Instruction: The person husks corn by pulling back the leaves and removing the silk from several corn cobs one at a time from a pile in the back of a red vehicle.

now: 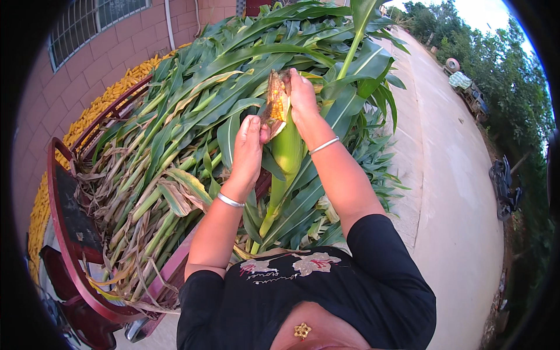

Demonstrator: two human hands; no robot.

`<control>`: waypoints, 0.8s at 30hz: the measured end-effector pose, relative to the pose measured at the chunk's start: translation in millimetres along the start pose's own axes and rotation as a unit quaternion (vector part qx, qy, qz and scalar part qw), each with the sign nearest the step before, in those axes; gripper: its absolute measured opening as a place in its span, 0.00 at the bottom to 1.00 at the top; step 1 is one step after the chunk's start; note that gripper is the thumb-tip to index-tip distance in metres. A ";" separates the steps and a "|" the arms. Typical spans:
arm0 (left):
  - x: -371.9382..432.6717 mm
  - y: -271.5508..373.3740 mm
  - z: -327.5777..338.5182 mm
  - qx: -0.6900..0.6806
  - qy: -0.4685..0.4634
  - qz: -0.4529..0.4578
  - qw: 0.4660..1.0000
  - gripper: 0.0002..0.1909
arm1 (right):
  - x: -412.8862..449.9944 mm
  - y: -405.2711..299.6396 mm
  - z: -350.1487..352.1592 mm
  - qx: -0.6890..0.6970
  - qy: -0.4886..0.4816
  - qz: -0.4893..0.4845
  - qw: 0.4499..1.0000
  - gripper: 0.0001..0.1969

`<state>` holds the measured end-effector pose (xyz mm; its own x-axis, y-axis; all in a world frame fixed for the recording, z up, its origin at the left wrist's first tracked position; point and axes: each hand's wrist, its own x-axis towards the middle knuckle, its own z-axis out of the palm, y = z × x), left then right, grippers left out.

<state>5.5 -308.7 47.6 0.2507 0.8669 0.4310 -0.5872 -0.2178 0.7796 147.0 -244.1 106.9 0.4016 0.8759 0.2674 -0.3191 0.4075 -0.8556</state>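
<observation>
An ear of corn in its green husk stands before my chest, still joined to a green stalk. Its tip is parted, and yellow kernels show between brown, dried silk and husk edges. With bent fingers my left hand grips the husk at the left of the opening. On the other side my right hand grasps the husk near the tip, its fingers partly hidden behind the ear. Long green leaves of the stalk spread out behind and to the right.
Cut corn stalks lie heaped in a cart with a red metal frame. Husked yellow cobs are piled along the brick wall at left. A concrete road runs along the right, with a parked vehicle beyond it.
</observation>
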 end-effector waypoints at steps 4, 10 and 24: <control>-2.8 -1.3 -0.3 -0.002 0.020 -0.022 1.000 0.13 | 6.2 8.4 -5.3 -0.003 -0.019 -0.013 1.000 0.14; -1.9 3.5 1.6 -0.016 0.013 -0.028 0.999 0.11 | 2.6 -5.8 -10.9 0.064 -0.082 0.068 0.992 0.15; -3.8 5.9 1.9 -0.040 0.018 -0.021 0.999 0.13 | -17.1 -11.6 -3.0 0.023 -0.140 0.050 0.989 0.19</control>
<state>2.5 -314.1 51.4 0.2500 0.8900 0.3813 -0.6371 -0.1453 0.7570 146.4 -264.6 110.9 0.1153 0.9469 0.3001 -0.3871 0.3211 -0.8643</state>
